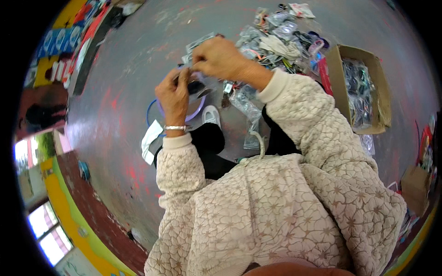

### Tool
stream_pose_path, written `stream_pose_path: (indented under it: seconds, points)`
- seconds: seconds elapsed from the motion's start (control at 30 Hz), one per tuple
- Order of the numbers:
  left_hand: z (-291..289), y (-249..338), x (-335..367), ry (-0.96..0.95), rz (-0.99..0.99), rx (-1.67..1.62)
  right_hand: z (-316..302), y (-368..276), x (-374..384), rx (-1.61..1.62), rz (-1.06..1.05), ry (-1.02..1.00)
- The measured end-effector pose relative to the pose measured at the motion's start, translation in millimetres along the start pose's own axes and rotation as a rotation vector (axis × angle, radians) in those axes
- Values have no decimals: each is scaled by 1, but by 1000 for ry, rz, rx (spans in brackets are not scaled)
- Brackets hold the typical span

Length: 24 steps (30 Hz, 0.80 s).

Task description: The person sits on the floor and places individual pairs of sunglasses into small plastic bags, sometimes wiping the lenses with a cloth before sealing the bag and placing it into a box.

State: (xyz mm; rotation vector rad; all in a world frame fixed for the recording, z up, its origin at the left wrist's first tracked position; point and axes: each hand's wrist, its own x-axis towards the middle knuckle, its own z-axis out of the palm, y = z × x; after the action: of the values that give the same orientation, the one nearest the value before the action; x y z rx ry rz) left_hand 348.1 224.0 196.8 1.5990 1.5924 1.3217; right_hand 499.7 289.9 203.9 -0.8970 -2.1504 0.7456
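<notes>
Hands [172,95] curled nearly closed, pinching small blurred item [192,69].

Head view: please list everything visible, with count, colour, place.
blurred item: count unclear, dark, apparently held, upper centre
packet pile: one, multicoloured, top centre
open box, packets inside: one, brown, right
second box: one, brown, far right
round rims: two, purple, blue, left centre
flat sheet: one, white, left centre
shoe: one, white, centre
floor: one, grey, beneath
piled goods: several, multicoloured, upper left
window: one, bright, lower left
garment: one, cream, worn
trousers: one, black, centre
bracelet: one, silver, left wrist
left hand, right hand: two, bare, upper centre
</notes>
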Motion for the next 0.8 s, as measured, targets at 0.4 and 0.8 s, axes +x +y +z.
stream_pose_path:
  seconds: [0.4, 0.8]
  points:
    - [-12, -2, 0, -166, 64, 23, 5, 7, -1, 71, -148, 138]
    - [13, 2, 5, -461, -513, -726, -46, 64, 59, 644, -99, -114]
